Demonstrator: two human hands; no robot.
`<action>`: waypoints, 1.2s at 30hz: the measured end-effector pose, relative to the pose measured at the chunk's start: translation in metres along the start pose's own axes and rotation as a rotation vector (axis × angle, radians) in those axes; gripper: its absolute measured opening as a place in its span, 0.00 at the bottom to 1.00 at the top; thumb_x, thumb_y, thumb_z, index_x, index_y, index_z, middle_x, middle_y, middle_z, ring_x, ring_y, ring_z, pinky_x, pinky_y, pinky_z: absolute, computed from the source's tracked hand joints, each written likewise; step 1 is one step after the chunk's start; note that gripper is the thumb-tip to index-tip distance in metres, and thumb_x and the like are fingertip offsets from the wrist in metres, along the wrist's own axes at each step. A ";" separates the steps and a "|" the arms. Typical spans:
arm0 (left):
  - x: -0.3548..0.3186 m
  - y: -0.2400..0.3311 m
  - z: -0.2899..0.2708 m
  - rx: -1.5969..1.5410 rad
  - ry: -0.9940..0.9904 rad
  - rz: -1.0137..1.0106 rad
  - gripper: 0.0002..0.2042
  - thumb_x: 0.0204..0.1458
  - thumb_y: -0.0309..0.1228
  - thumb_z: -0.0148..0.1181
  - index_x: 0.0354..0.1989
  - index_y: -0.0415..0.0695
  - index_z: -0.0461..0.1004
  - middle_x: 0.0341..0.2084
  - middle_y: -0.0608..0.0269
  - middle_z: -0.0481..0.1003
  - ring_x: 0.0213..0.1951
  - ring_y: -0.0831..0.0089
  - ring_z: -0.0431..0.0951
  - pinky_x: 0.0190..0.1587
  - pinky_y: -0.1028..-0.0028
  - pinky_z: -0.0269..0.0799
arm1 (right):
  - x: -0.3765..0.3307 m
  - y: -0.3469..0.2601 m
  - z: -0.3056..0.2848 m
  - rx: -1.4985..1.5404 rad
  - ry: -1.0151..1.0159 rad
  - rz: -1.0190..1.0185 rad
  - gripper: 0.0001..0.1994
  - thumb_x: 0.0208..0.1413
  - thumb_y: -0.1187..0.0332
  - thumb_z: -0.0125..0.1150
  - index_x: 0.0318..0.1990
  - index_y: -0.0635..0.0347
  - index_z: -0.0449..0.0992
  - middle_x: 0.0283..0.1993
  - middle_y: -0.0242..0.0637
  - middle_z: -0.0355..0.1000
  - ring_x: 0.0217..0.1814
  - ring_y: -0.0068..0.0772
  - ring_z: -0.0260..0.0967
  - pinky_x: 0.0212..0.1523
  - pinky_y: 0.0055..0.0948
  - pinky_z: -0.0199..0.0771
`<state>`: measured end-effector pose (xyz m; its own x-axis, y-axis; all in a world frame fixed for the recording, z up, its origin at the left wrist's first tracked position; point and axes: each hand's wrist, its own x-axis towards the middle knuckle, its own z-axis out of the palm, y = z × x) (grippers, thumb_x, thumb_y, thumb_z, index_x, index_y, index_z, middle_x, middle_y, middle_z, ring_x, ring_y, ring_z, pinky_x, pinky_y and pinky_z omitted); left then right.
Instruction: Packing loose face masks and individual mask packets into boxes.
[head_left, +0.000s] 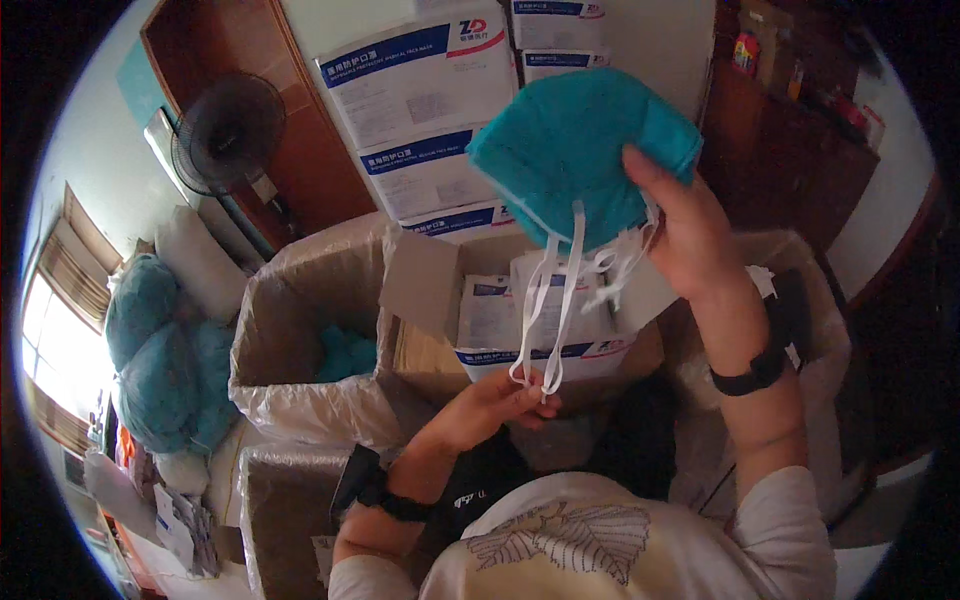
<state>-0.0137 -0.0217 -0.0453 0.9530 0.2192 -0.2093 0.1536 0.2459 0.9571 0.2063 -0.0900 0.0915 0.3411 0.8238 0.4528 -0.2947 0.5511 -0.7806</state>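
Raised in front of me is a teal face mask (570,150), or a stack of several; I cannot tell which. My right hand (695,235) grips it at its right side, thumb across the front. White elastic straps (573,290) hang from its lower edge, with more of them bunched near my right palm. Lower down, my left hand (495,405) is closed on the lower ends of the long straps. Beneath the straps stands an open carton (420,280) holding white and blue packs (488,315).
Closed white and blue boxes (420,90) are stacked against the wall ahead. A plastic-lined box (305,392) with teal masks (347,352) inside stands at left, beside large teal bags (165,370). A fan (230,135) is farther back. Another lined box (825,300) is at right.
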 end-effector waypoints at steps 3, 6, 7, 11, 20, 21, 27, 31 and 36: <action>-0.008 0.019 -0.010 0.411 -0.051 0.006 0.17 0.53 0.37 0.49 0.47 0.40 0.64 0.39 0.60 0.70 0.41 0.69 0.70 0.43 0.71 0.67 | -0.004 -0.010 0.017 0.009 -0.041 0.009 0.17 0.52 0.66 0.53 0.49 0.61 0.66 0.46 0.34 0.68 0.46 0.26 0.67 0.47 0.26 0.68; -0.027 0.056 -0.037 0.841 -0.087 0.002 0.21 0.50 0.41 0.53 0.48 0.39 0.65 0.40 0.59 0.70 0.42 0.69 0.70 0.45 0.72 0.65 | -0.007 -0.018 0.016 -0.043 -0.108 0.010 0.16 0.52 0.66 0.53 0.48 0.61 0.66 0.46 0.34 0.69 0.46 0.25 0.67 0.47 0.26 0.68; -0.038 0.069 -0.041 0.725 0.063 -0.072 0.24 0.48 0.43 0.55 0.48 0.37 0.64 0.41 0.58 0.70 0.43 0.69 0.69 0.46 0.71 0.64 | -0.008 -0.019 0.018 -0.033 -0.121 0.026 0.16 0.52 0.65 0.53 0.48 0.61 0.66 0.45 0.34 0.69 0.46 0.25 0.67 0.47 0.26 0.67; -0.017 0.092 -0.028 0.279 0.190 0.743 0.38 0.41 0.47 0.61 0.55 0.34 0.54 0.49 0.56 0.64 0.49 0.67 0.65 0.51 0.69 0.59 | -0.010 -0.014 0.031 -0.087 -0.140 0.028 0.16 0.52 0.65 0.53 0.47 0.62 0.67 0.44 0.34 0.70 0.44 0.25 0.67 0.46 0.26 0.67; 0.044 0.066 0.032 -0.078 -0.148 0.472 0.38 0.42 0.48 0.60 0.57 0.37 0.51 0.46 0.56 0.65 0.49 0.66 0.65 0.49 0.69 0.60 | 0.000 0.013 0.033 -0.025 -0.173 0.150 0.15 0.51 0.64 0.54 0.45 0.62 0.69 0.42 0.33 0.70 0.42 0.23 0.68 0.44 0.26 0.68; 0.044 0.060 0.033 -0.097 -0.163 0.382 0.38 0.42 0.48 0.60 0.57 0.37 0.51 0.44 0.57 0.67 0.47 0.67 0.66 0.48 0.69 0.61 | 0.002 0.017 0.029 -0.030 -0.186 0.171 0.15 0.51 0.64 0.54 0.45 0.61 0.69 0.43 0.33 0.70 0.43 0.23 0.68 0.44 0.26 0.68; 0.043 0.022 0.040 -0.235 -0.100 0.225 0.30 0.48 0.42 0.54 0.55 0.37 0.54 0.30 0.65 0.67 0.37 0.71 0.69 0.45 0.71 0.64 | 0.011 0.035 0.007 -0.020 -0.082 0.234 0.16 0.53 0.67 0.52 0.48 0.61 0.66 0.45 0.33 0.69 0.46 0.26 0.67 0.48 0.28 0.66; 0.036 0.009 0.039 -0.230 0.031 0.138 0.21 0.53 0.39 0.47 0.50 0.37 0.59 0.25 0.69 0.63 0.30 0.75 0.66 0.43 0.72 0.64 | 0.016 0.047 -0.010 0.004 0.013 0.295 0.15 0.52 0.66 0.53 0.47 0.59 0.67 0.44 0.32 0.69 0.44 0.25 0.67 0.46 0.27 0.67; 0.017 0.006 0.022 -0.108 0.130 0.138 0.14 0.57 0.39 0.41 0.40 0.40 0.66 0.27 0.67 0.68 0.33 0.76 0.68 0.40 0.75 0.63 | 0.020 0.058 -0.022 -0.004 0.121 0.258 0.15 0.50 0.64 0.55 0.46 0.56 0.68 0.39 0.30 0.70 0.38 0.24 0.68 0.39 0.27 0.69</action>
<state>0.0093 -0.0369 -0.0388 0.9204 0.3758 -0.1081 -0.0120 0.3033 0.9528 0.2154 -0.0446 0.0462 0.3596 0.9148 0.1840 -0.3824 0.3244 -0.8652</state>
